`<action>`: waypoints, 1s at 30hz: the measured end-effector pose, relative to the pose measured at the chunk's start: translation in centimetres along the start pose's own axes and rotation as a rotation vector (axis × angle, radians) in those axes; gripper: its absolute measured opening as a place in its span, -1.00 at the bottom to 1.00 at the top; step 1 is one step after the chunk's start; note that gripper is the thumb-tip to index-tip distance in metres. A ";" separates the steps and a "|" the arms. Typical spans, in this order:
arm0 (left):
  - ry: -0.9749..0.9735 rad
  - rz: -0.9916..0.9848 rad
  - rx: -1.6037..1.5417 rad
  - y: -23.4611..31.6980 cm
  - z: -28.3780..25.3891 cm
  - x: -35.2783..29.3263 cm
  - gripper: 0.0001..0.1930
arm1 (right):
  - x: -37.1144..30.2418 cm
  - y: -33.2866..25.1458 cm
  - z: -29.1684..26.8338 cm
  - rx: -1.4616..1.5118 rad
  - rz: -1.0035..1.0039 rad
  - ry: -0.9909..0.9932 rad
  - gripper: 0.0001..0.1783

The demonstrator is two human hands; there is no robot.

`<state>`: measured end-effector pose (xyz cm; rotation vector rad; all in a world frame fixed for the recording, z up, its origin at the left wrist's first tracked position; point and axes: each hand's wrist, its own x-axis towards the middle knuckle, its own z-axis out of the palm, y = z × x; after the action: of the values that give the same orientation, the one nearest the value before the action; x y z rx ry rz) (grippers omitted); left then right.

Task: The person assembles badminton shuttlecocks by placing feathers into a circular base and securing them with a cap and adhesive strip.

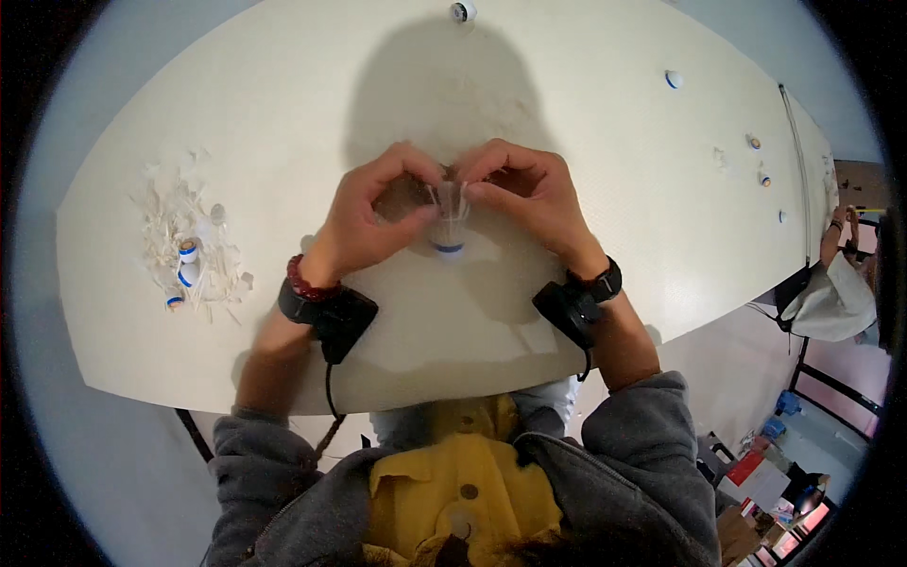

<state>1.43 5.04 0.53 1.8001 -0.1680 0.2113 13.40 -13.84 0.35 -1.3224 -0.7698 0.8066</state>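
My left hand (378, 208) and my right hand (531, 194) meet over the middle of the table. Between their pinched fingertips is a clear plastic cup-shaped piece (452, 200), wider at its upper end in the view. Just below it, toward me, shows a small white piece with a blue band (448, 251); whether the two are joined I cannot tell. The thumb and fingers of each hand press on opposite sides of the clear piece. Blur hides the finer detail at the fingertips.
A heap of white scraps (194, 213) lies on the left, with several blue-banded round pieces (189, 274) among it. Another round piece (462, 12) sits at the far edge, and a white-and-blue one (674, 79) at far right. A co-worker's arm (831, 238) shows at the right rim.
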 end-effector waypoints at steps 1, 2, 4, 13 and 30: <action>-0.001 0.014 -0.026 -0.1 0.2 0.1 -0.76 | 0.0 0.0 -0.1 0.001 -0.006 0.005 -0.91; -0.002 0.028 -0.051 0.0 0.3 0.2 -0.76 | 0.0 -0.2 -0.2 -0.009 -0.009 0.007 -0.91; 0.000 0.048 -0.010 0.5 0.3 0.3 -0.76 | 0.0 -0.3 -0.2 -0.024 -0.016 0.014 -0.92; 0.072 0.024 -0.005 -0.1 -0.1 0.2 -0.83 | -0.3 -0.7 0.3 -0.121 -0.091 -0.021 -0.85; 0.391 0.006 0.078 1.0 0.4 0.4 -0.79 | -0.8 -1.1 -2.9 -0.097 -0.292 0.525 -0.84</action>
<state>1.60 4.46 1.48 1.7988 0.1146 0.5742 15.48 -16.11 1.12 -1.3856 -0.5633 0.1733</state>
